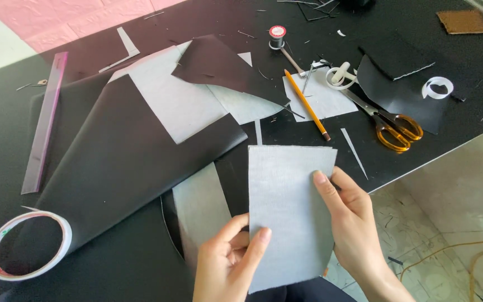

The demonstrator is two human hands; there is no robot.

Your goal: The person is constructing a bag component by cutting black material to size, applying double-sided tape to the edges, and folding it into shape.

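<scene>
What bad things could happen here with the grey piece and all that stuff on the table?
The scissors lie near the table edge, so an elbow might knock them off. The grey piece is held by both hands, the left hand and right hand, past the edge, so it could drop to the floor.

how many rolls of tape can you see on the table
2: a large tape roll at the table's near left corner, lying flat, and a small white roll at the far right beside the scissors. More may lie hidden under the black sheets.

Scissors (pixel 389 124), pencil (pixel 307 104) block right; tape roll (pixel 26 246) left; centre seemingly free.
</scene>
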